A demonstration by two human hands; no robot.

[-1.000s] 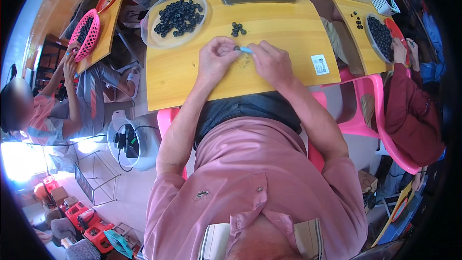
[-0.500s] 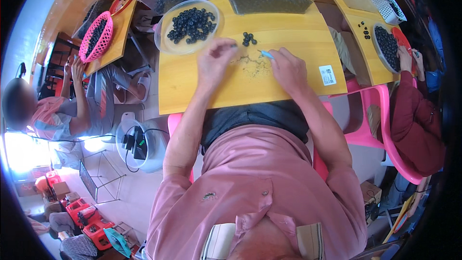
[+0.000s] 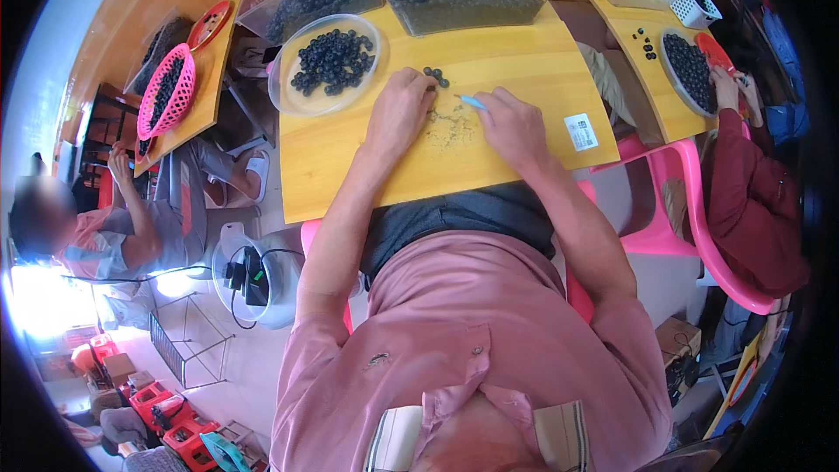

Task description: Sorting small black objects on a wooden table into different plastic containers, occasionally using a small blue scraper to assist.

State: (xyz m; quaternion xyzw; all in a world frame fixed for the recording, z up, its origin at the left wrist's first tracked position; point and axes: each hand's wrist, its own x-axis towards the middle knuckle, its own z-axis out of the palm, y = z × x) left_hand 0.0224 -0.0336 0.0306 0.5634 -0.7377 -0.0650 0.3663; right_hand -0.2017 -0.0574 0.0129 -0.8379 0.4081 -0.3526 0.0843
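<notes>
My left hand (image 3: 400, 111) rests on the yellow table, fingers curled in beside a small cluster of dark round beads (image 3: 436, 75). Its fingertips touch or nearly touch the cluster, and anything pinched between them is hidden. Gripped in my right hand (image 3: 513, 127) is a slim light-blue tool (image 3: 473, 102), its end pointing left toward my other hand. Fine dark crumbs (image 3: 447, 128) lie scattered on the wood between my hands. Left of my left hand stands a round clear bowl (image 3: 278, 87) partly filled with the same beads.
Two clear bins, one at the back middle (image 3: 472, 9) and one further left (image 3: 262, 13), hold many beads. A white label (image 3: 580, 132) lies on the table's right. People work at side tables, with a pink basket (image 3: 182, 96) on the left and a pink chair (image 3: 695, 183) on the right.
My left hand has come down from above the table to the bead cluster, which now shows fewer beads. The right hand keeps the blue tool. The whole view has shifted slightly.
</notes>
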